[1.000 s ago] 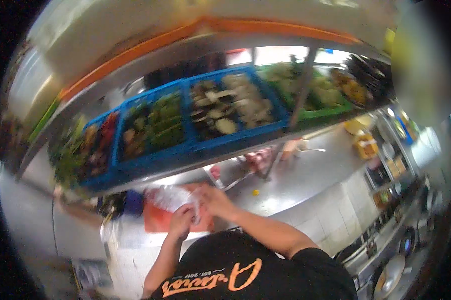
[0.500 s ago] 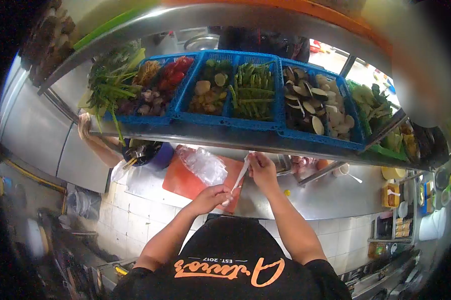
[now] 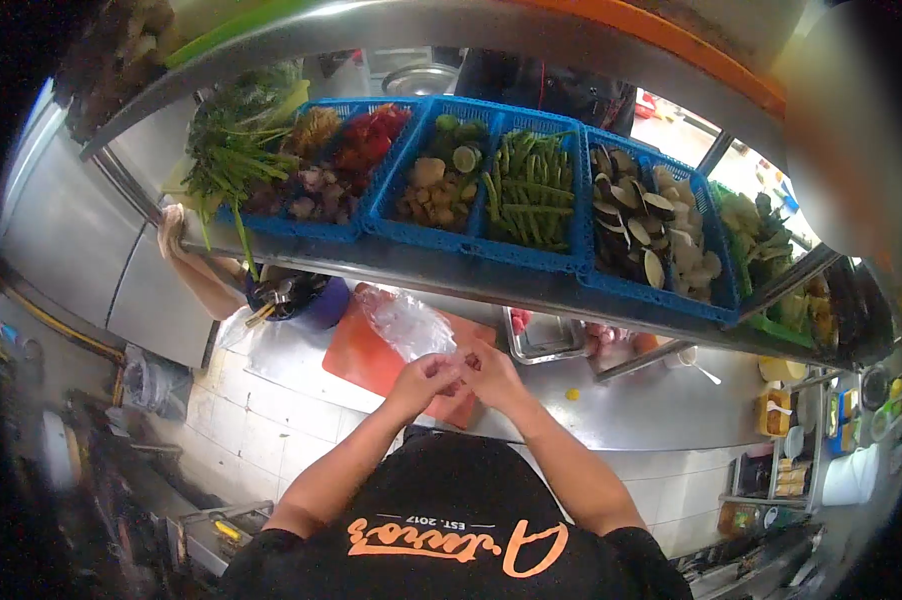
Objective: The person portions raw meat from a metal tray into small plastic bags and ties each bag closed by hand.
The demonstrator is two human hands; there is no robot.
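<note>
My left hand (image 3: 426, 383) and my right hand (image 3: 489, 377) are close together over the front part of an orange cutting board (image 3: 353, 350). Both are closed, with fingertips pinched and nearly touching. Between them is a thin whitish plastic strip, seen half a second ago and now mostly hidden by the fingers. Just beyond my hands, a clear plastic bag (image 3: 406, 322) lies crumpled on the board. To the right of the board stands a metal tray (image 3: 546, 352) with some pinkish pieces in its far corner.
A metal shelf (image 3: 371, 262) crosses above the counter, carrying blue baskets (image 3: 476, 243) of vegetables. At left stands a dark blue pot (image 3: 326, 310) with utensils. A cloth (image 3: 171, 225) hangs on the shelf post. A spoon (image 3: 706, 373) and bowl sit at right.
My hands have come together; the white strip that was stretched between them is now bunched and mostly covered. The view has shifted slightly, showing more of the metal tray.
</note>
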